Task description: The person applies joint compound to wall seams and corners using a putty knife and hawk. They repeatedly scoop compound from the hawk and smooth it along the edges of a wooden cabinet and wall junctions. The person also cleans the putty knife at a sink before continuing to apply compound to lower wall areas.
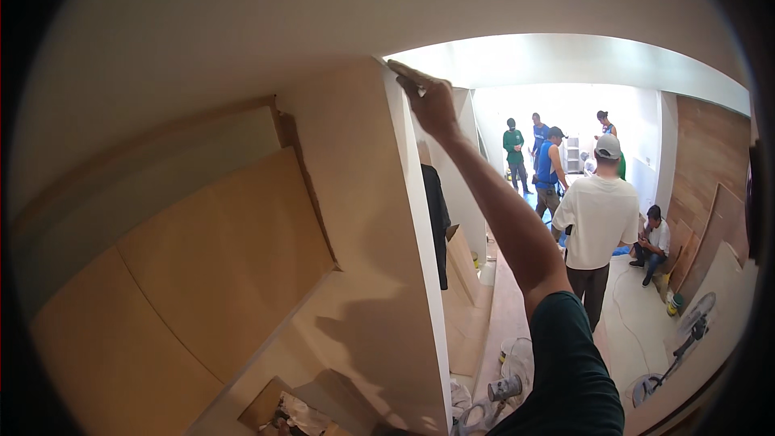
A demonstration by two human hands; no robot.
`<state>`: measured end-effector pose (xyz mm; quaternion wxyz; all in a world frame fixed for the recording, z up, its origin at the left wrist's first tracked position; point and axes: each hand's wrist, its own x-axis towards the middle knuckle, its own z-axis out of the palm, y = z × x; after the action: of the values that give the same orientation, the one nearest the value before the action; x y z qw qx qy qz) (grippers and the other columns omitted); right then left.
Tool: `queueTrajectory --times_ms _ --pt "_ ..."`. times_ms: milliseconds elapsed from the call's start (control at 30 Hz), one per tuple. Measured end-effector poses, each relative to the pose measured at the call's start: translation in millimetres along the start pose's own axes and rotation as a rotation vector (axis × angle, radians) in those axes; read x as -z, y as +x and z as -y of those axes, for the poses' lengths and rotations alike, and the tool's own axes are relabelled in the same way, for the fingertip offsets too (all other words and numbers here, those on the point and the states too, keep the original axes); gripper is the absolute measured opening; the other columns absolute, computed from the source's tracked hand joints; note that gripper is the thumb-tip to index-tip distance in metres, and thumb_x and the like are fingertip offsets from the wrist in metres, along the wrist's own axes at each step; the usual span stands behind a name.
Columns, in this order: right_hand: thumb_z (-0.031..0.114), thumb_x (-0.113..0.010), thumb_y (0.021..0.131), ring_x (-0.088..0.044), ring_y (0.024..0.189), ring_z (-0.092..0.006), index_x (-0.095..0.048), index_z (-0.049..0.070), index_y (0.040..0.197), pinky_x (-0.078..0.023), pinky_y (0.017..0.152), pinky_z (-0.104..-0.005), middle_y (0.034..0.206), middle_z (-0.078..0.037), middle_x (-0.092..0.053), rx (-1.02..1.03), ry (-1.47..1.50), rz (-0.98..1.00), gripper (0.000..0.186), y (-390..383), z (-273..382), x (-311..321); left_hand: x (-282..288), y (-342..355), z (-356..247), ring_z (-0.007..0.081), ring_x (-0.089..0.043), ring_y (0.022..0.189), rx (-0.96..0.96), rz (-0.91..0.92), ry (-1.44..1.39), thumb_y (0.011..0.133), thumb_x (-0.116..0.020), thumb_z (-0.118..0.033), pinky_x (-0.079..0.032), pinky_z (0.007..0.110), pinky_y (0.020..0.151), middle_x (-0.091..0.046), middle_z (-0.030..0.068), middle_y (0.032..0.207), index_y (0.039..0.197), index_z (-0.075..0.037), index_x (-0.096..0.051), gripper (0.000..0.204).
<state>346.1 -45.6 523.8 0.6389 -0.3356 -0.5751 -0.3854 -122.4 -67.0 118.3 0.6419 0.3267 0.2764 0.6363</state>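
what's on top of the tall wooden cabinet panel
The right hand presses a small flat tool at the top corner of the tall light-brown wooden panel, under the white ceiling. The tool's working face is hidden.

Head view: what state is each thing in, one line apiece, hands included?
Right hand: raised, pressing a thin tool against the top corner of the tall panel.
Left hand: out of view.
Thin tool: held flat at the panel's top edge.
Tall panel: upright, pale, reaching the ceiling.
Plywood sheets: leaning against the wall, bare.
Floor fan: standing on the floor; running or not, cannot tell.
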Motion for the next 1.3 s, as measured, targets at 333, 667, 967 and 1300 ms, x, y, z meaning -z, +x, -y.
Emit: queueTrajectory --times_ms 333,667,967,1300 --pt "-0.003 -0.053 0.082 -0.068 0.092 -0.0297 -0.067 0.007 0.112 -0.054 0.082 -0.0364 0.105 -0.014 -0.069 0.09 -0.151 0.139 0.035 -58 21 38 7 35 47 0.0066 -0.049 0.058 0.241 0.064 -0.135 0.096 -0.05 -0.038 -0.041 0.024 0.049 -0.056 -0.0061 0.074 0.115 -0.012 -0.056 0.033" --pt "0.009 -0.061 0.087 -0.063 0.098 -0.0122 -0.062 0.022 0.119 -0.047 0.084 -0.031 0.112 0.009 -0.066 0.562 -0.914 0.284 0.035 -25 45 34 -13 20 71 0.0261 -0.054 0.116 0.317 0.116 -0.167 0.095 -0.051 -0.044 -0.047 0.047 0.094 -0.055 0.0089 0.128 0.135 -0.009 -0.044 0.053" --pt "0.009 -0.056 0.087 -0.052 0.123 -0.0147 -0.051 0.023 0.134 -0.038 0.104 -0.0391 0.138 0.006 -0.051 0.583 -1.055 0.29 0.049 -13 27 6 16 32 68 0.0164 -0.056 0.1 0.347 0.081 0.013 0.093 -0.054 -0.044 -0.051 0.027 0.057 -0.055 0.0052 0.12 0.137 -0.019 -0.046 0.051" --pt "0.006 -0.057 0.085 -0.056 0.119 -0.0152 -0.056 0.024 0.13 -0.042 0.098 -0.0365 0.136 0.006 -0.055 0.639 -1.074 0.255 0.049 -10 29 7 4 19 55 0.0251 -0.055 0.109 0.366 0.013 -0.094 0.093 -0.055 -0.042 -0.052 0.038 0.079 -0.053 0.0082 0.124 0.138 -0.013 -0.044 0.054"
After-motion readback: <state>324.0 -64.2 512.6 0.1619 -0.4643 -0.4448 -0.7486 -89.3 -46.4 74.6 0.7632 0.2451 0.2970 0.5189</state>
